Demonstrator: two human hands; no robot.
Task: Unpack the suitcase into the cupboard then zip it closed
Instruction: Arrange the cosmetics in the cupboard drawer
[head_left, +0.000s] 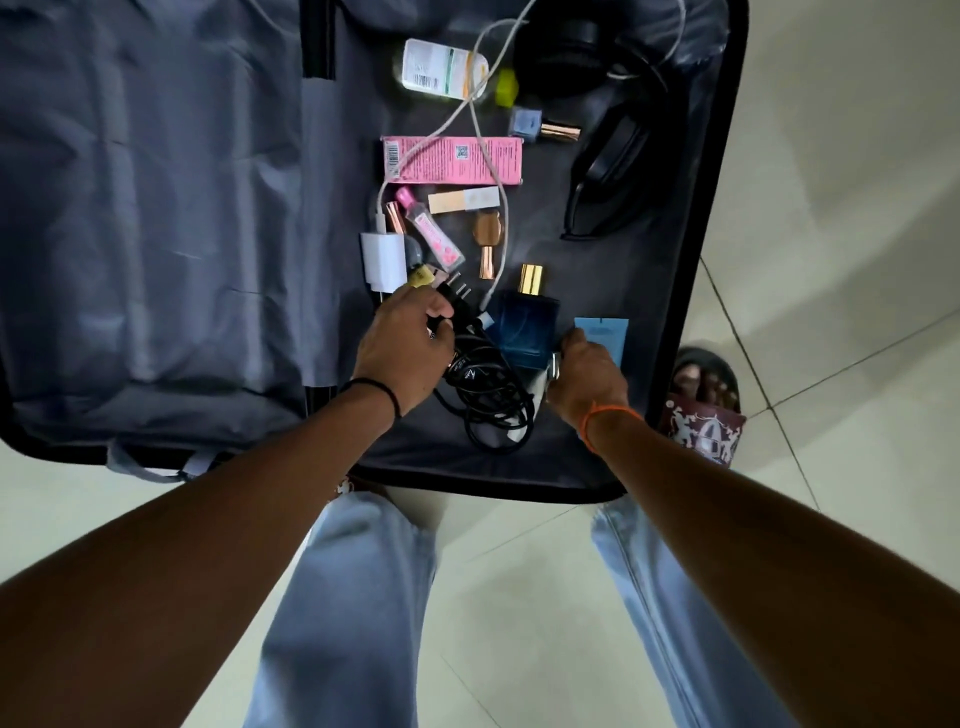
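Tiled floor (857, 156), suitcase (717, 156) lying open, still full. Left hand (402, 348) grips black plug (457, 299) to lift near cable coil (493, 400); right hand (587, 379) pinches small silver item, identity unclear.

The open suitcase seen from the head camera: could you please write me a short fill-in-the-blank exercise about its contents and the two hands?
1. The left hand grips the black power ____ at the end of the coiled black cable.
2. The long pink cardboard box is crossed by a ____ charging cable.
3. The square dark blue glass perfume bottle has a ____ cap.
4. The grey-lined suitcase lies ____ on the tiled floor.

Missing words: plug; white; gold; open
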